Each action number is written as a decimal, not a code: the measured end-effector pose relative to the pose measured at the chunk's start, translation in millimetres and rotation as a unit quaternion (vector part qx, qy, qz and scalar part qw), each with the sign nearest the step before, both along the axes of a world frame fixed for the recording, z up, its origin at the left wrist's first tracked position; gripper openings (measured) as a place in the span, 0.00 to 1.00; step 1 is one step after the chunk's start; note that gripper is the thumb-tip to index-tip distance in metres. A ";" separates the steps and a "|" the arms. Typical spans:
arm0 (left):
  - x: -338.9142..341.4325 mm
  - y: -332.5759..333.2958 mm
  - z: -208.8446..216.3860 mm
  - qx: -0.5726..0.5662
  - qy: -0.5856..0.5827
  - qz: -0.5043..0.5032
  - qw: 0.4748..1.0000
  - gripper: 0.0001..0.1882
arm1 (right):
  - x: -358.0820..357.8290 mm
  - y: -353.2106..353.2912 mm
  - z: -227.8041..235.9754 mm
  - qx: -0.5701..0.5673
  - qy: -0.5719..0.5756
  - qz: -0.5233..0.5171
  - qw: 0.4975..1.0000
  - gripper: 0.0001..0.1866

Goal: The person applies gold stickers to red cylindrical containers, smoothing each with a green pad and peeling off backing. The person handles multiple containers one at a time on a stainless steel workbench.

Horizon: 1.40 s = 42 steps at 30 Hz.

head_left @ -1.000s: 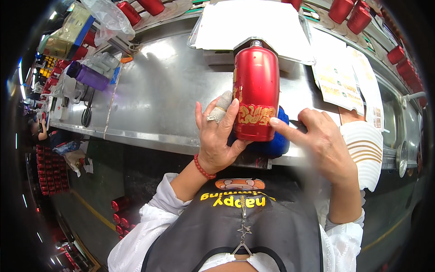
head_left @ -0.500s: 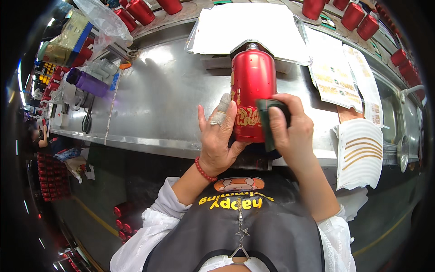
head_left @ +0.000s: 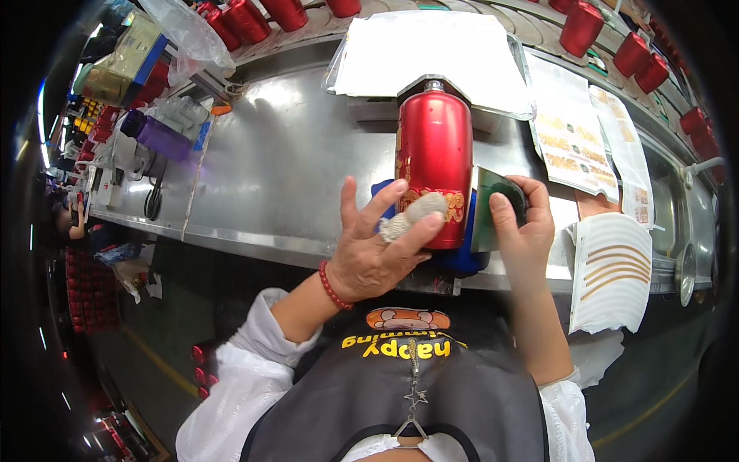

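A red metal bottle (head_left: 436, 146) with gold decoration near its base lies in front of me, neck pointing away, in a holder with blue parts (head_left: 467, 260) below and a dark angular piece behind its shoulder. My left hand (head_left: 379, 258) is open with fingers spread. One finger wears a pale cloth wrap (head_left: 413, 219) and lies over the gold pattern (head_left: 460, 202). Just right of the bottle, my right hand (head_left: 531, 231) pinches a flat dark green scraper (head_left: 493, 209) between thumb and fingers, its edge near the bottle's side.
Behind the bottle stands a tray with white sheets (head_left: 427, 50). Sheets of gold decals (head_left: 573, 142) and a white sheet with gold arcs (head_left: 612, 269) are on the right. A purple bottle (head_left: 158, 138) lies at left. Several red bottles (head_left: 581, 29) stand along the far conveyor.
The green scraper has moved off the bottle's surface to its right side. My left hand has shifted right, its wrapped finger now over the pattern. More gold pattern faces up.
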State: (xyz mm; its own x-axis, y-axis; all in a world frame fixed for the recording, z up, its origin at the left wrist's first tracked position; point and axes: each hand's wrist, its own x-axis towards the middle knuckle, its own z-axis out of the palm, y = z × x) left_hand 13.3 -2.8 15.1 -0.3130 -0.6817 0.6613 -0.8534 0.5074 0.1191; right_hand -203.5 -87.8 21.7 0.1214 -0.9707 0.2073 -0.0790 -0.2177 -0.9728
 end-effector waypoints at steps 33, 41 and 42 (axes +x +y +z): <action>2.5 -9.8 -13.7 0.139 0.155 0.102 0.973 0.56 | 12.6 10.3 34.5 -0.365 0.205 0.126 0.899 0.18; 4.9 -7.7 -3.4 0.122 0.109 0.104 0.981 0.61 | 12.8 10.9 28.8 0.067 -0.002 0.084 0.994 0.11; 3.5 -11.3 -9.7 0.134 0.129 0.107 0.977 0.62 | 14.6 10.6 28.7 0.053 0.007 0.082 0.995 0.11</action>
State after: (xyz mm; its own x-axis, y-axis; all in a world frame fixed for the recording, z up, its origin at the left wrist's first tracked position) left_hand 16.8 -14.1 5.4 0.0097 -0.8732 0.4873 -0.8607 0.2408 0.4486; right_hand -188.9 -77.2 50.4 0.2814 -0.9542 0.1015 -0.0643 -0.1243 -0.9902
